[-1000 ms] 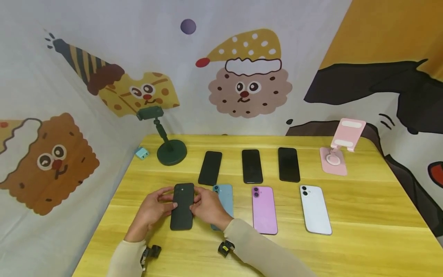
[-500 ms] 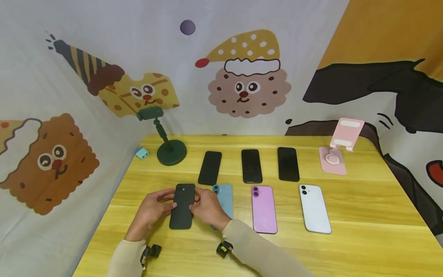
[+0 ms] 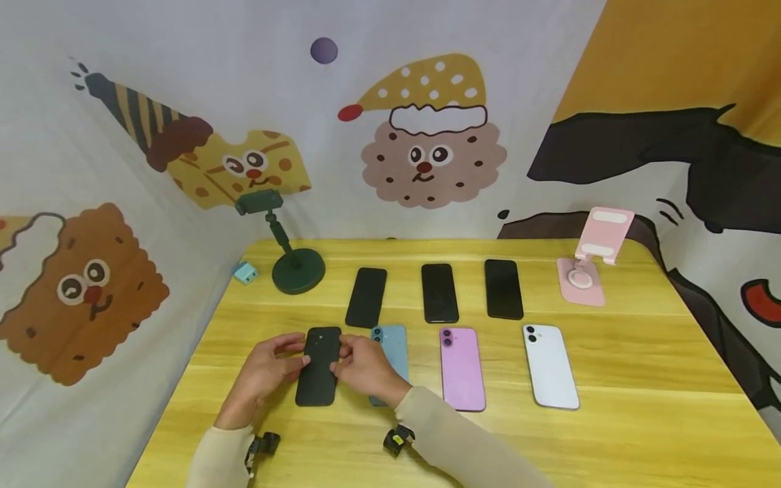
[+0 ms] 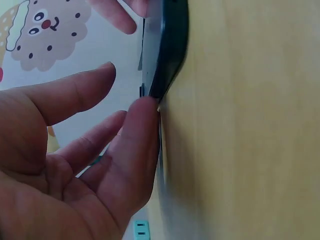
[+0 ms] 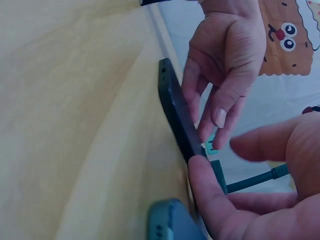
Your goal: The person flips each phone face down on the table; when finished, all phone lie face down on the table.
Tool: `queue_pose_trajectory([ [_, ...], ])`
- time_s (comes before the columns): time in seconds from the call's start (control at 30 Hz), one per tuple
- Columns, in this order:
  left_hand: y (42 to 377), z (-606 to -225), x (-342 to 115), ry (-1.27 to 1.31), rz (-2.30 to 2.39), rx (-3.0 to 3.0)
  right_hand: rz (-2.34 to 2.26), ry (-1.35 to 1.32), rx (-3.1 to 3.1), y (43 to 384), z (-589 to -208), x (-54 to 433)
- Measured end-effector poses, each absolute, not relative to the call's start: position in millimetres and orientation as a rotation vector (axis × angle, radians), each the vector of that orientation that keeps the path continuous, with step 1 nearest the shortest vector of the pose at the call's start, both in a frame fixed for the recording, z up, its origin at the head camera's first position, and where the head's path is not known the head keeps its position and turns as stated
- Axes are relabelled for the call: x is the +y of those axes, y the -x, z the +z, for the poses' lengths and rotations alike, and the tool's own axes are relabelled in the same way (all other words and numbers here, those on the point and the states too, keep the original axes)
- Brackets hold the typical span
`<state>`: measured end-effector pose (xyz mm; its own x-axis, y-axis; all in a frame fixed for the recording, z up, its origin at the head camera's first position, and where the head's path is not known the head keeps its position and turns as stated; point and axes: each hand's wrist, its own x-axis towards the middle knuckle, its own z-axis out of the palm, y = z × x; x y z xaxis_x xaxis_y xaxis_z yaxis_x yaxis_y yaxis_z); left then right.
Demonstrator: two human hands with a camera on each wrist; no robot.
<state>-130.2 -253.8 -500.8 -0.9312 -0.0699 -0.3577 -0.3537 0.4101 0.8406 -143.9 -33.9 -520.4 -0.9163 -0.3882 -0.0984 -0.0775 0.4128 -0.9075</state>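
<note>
A black phone [image 3: 318, 367] lies back side up at the left end of the front row, between both hands. My left hand [image 3: 268, 369] touches its left edge. In the left wrist view, a fingertip meets the phone's side [image 4: 172, 47] and the thumb stands apart from it. At the opposite edge is my right hand [image 3: 366, 366], partly covering a blue phone [image 3: 395, 346]. The right wrist view has one finger against the black phone's corner [image 5: 177, 107], its thumb held away. Whether the phone lies fully flat I cannot tell.
A pink phone [image 3: 462, 373] and a white phone [image 3: 551, 366] lie to the right. Behind are three dark phones [image 3: 366, 297], [image 3: 439, 293], [image 3: 504, 289]. At the back stand a green phone stand [image 3: 297, 271], a light-blue charger plug [image 3: 246, 272] and a pink stand [image 3: 582, 288].
The head view has shifted slightly, so everything sits a little further left. Both hands keep their places at the black phone's sides, and its far end appears slightly nearer the person.
</note>
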Motion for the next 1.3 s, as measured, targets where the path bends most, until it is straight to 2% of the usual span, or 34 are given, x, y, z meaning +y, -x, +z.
queue_pose_trajectory([
  [0.27,133.1,-488.0,-252.0,0.275,1.394,2.515,-1.549,0.441,2.258,142.0,-513.5,-15.6],
  [0.6,152.9,-486.6,-227.1,0.073,1.507,2.487,-1.577,0.502,2.348,155.4,-506.5,1.3],
  [0.93,180.7,-482.4,-206.1,-0.020,1.597,2.452,-1.634,0.467,2.437,181.9,-499.2,10.7],
  [1.3,211.6,-492.1,-194.7,0.023,1.705,2.422,-1.599,0.400,2.532,219.6,-493.3,15.7],
])
